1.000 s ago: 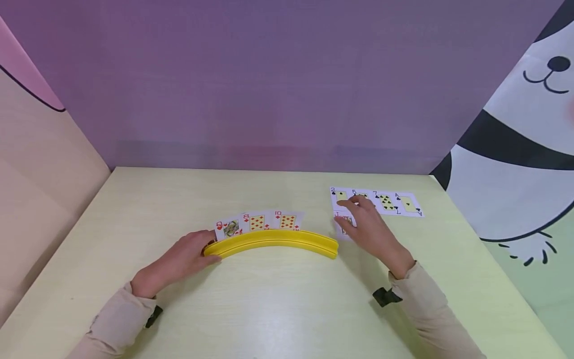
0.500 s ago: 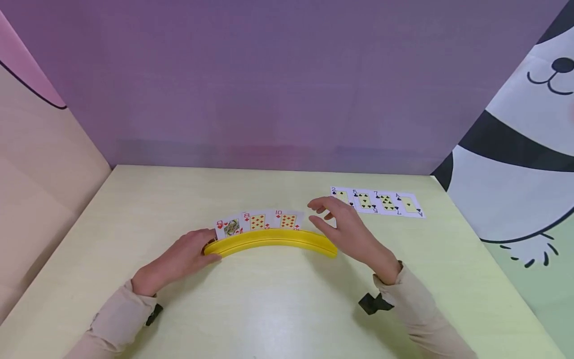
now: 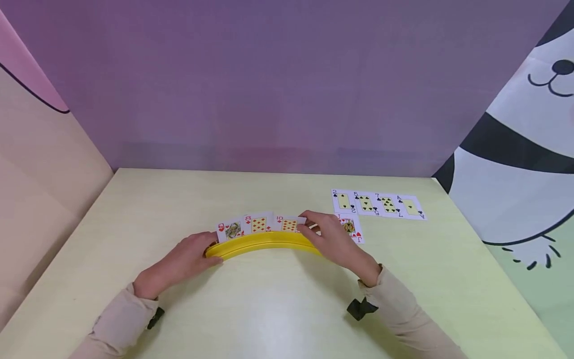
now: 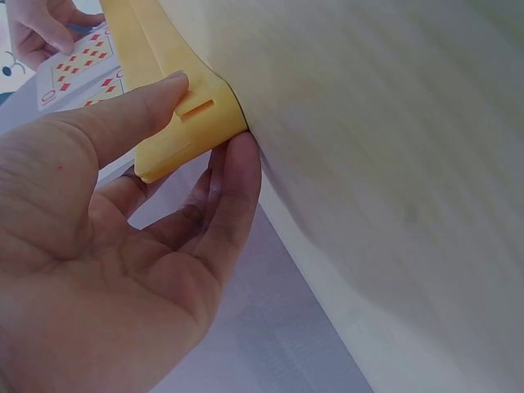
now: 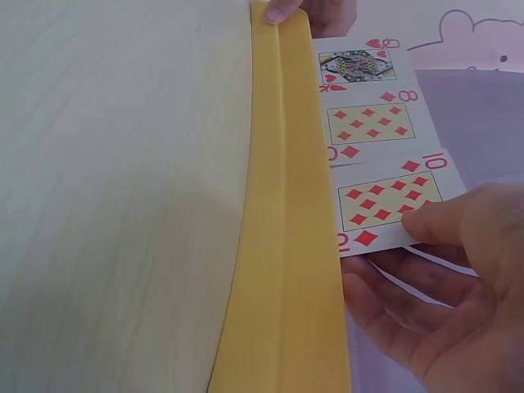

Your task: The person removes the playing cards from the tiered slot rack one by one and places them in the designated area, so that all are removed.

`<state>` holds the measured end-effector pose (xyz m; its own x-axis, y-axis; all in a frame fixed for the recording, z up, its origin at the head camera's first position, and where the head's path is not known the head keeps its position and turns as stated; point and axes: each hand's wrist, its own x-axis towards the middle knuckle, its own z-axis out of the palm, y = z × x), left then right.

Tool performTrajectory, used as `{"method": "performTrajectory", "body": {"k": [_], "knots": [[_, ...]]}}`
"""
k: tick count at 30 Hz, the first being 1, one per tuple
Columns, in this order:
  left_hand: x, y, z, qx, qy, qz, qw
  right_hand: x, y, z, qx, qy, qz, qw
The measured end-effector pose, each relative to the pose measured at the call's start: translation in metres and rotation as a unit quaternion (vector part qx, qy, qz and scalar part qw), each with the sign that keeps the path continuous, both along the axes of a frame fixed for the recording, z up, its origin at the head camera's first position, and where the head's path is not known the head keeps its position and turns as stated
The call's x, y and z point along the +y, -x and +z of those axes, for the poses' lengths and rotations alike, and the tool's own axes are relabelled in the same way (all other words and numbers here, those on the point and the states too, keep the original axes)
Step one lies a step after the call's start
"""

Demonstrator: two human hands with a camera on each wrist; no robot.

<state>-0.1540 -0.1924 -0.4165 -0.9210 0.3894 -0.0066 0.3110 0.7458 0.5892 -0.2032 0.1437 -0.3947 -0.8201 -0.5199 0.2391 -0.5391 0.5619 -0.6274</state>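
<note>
A curved yellow card holder (image 3: 264, 240) stands on the table with the queen of hearts (image 3: 232, 230), the eight of diamonds (image 3: 258, 224) and the ten of diamonds (image 3: 287, 225) upright in it. My left hand (image 3: 179, 262) grips the holder's left end, thumb on the near side and fingers behind, as the left wrist view shows. At the right part of the holder, my right hand (image 3: 336, 242) pinches the ten by its right edge. In the right wrist view its thumb (image 5: 438, 219) lies on the card's face and the other fingers are behind.
Right of the holder, the jack of hearts (image 3: 350, 228) lies face up, partly covered by my right hand in the head view. Behind it lie the two (image 3: 343, 201), five (image 3: 365, 203), seven (image 3: 387, 204) and ace (image 3: 410, 207) in a row. A purple wall (image 3: 287, 89) borders the table's back edge.
My right hand has moved left from over the jack of hearts to the ten of diamonds and taken hold of it. The ten sits slightly lower and straighter. My left hand keeps its grip.
</note>
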Motion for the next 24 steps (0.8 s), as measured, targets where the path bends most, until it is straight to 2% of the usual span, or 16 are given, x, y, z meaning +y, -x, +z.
{"method": "performTrajectory", "body": {"k": [11,24], "knots": [[-0.002,0.0,0.001,-0.004,0.006,0.006,1.0,0.001,-0.004,0.001,0.01,0.013,-0.003,1.0],[0.0,-0.004,0.002,-0.006,-0.003,0.007,1.0,0.009,-0.006,0.002,0.051,0.031,-0.023,0.998]]}}
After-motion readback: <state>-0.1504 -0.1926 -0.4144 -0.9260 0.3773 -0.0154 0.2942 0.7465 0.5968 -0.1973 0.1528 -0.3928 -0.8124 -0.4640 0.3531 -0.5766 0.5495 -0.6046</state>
